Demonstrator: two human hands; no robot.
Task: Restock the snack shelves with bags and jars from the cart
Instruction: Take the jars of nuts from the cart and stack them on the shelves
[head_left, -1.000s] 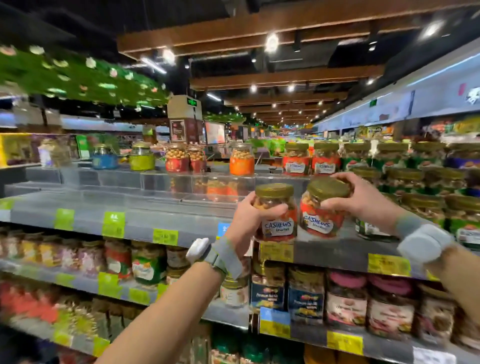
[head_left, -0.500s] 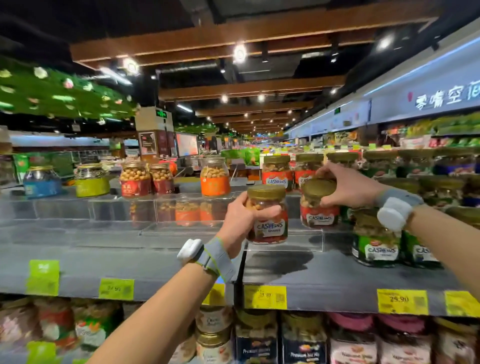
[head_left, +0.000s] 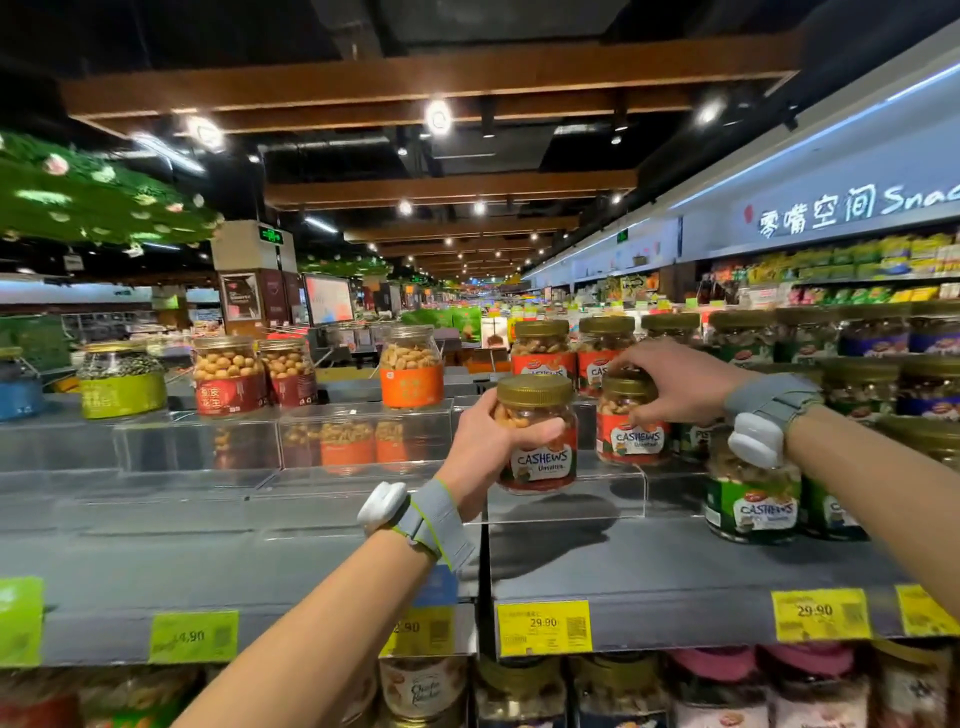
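Left hand: the left hand (head_left: 485, 454) held the left jar (head_left: 540, 460), a clear plastic cashew jar with a gold screw lid and a red label. Its fingers (head_left: 543, 430) were curled round the jar's middle, thumb across the front.
Left jar's place: upright in the air at the front edge of the clear acrylic riser (head_left: 571, 501), above the grey metal shelf (head_left: 675, 566), not set down.
Right hand: the right hand (head_left: 680, 384) gripped the right jar (head_left: 631, 441), a 2nd jar of the same kind, from above. Its fingers (head_left: 641, 415) were curled over the lid and shoulder.
Right jar's place: at the right end of the riser's top, on it or just above it. I could not tell whether its base bore weight.
Risk 1, edge: if the right jar was let go with part of its base past the riser's right end, it would likely tip toward the green-labelled cashew jar (head_left: 750, 499) standing on the shelf just beside.
Risk 2, slide: the riser's top looked smooth, so a jar pushed back along it could skid into the 2 red-labelled jars behind (head_left: 543, 348) and topple them.
Risk 3, collision: the 2 held jars were near each other, so moving the left jar in before the right hand cleared could knock them together.
Risk 4, snag: the white wrist device (head_left: 753, 439) hung close over the green-labelled jar's lid, so a low pull-back could catch it.
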